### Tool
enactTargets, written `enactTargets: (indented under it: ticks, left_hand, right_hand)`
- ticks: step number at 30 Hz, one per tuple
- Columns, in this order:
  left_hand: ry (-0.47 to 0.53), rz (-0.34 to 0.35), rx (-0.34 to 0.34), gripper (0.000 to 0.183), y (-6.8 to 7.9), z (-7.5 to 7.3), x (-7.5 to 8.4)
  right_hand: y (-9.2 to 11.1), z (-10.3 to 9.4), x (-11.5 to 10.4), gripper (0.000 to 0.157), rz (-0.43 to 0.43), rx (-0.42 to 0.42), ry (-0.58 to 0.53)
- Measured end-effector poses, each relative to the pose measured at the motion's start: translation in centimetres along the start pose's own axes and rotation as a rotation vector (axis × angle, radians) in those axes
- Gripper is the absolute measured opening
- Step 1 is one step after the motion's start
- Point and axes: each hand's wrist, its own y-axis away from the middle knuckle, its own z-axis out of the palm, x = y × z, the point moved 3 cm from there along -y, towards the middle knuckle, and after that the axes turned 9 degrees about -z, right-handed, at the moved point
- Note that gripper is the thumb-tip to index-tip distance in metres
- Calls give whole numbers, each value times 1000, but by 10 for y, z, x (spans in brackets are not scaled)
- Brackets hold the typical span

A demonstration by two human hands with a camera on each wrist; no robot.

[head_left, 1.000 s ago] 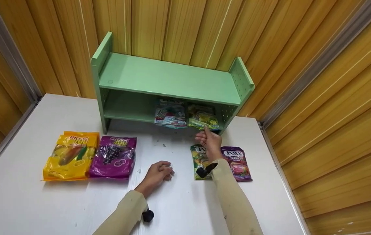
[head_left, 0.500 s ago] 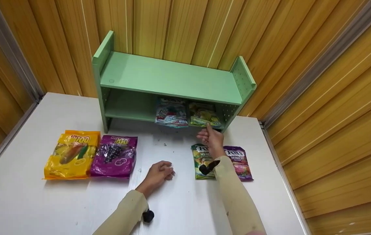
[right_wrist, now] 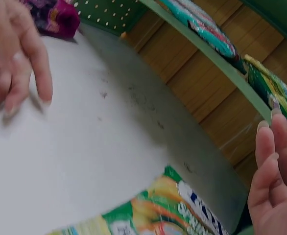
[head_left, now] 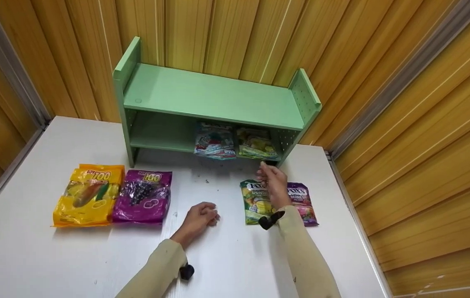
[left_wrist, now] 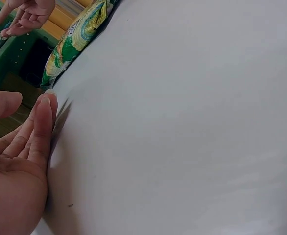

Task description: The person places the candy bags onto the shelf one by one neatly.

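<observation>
My right hand (head_left: 275, 184) hovers in front of the green shelf (head_left: 214, 99), loosely curled with nothing in it. Its fingertips are just below a yellow-green candy bag (head_left: 256, 145), which lies on the lower shelf at the right. In the right wrist view, the fingers (right_wrist: 265, 147) come right up to that bag (right_wrist: 275, 90) at the shelf edge. Beside it lies a light-blue candy bag (head_left: 215, 142). Under my right hand on the table is a green Fox's bag (head_left: 255, 205), partly covered. My left hand (head_left: 197, 219) rests relaxed on the white table, holding nothing.
A purple Fox's bag (head_left: 304, 205) lies to the right, partly behind the right wrist. On the left, a yellow Lot 100 bag (head_left: 90, 196) and a purple one (head_left: 144, 198) lie side by side. Wood-panelled walls (head_left: 421, 165) enclose the table.
My right hand has drawn back slightly from the yellow-green bag, down and to the right. The bag stays on the lower shelf. My left hand has not moved.
</observation>
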Motion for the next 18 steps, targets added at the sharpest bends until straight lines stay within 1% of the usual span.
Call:
enactTargets:
  ticks: [4, 7, 9, 13, 15, 18]
  left_hand:
    - [-9, -4, 10, 35, -2, 0, 0]
    - [-18, -10, 13, 34, -2, 0, 0]
    - [-30, -13, 15, 34, -2, 0, 0]
    - [-56, -7, 22, 34, -2, 0, 0]
    - [-62, -5, 25, 34, -1, 1, 0]
    - [-57, -4, 18, 34, 1, 2, 0]
  right_hand:
    - [3, -11, 1, 37, -9, -50, 135]
    - [5, -20, 1, 29, -34, -55, 264]
    - [6, -26, 2, 27, -67, -55, 362]
    - [10, -34, 5, 33, -108, -69, 569]
    - [13, -36, 7, 40, -103, -89, 656]
    - [18, -39, 10, 45, -88, -112, 757]
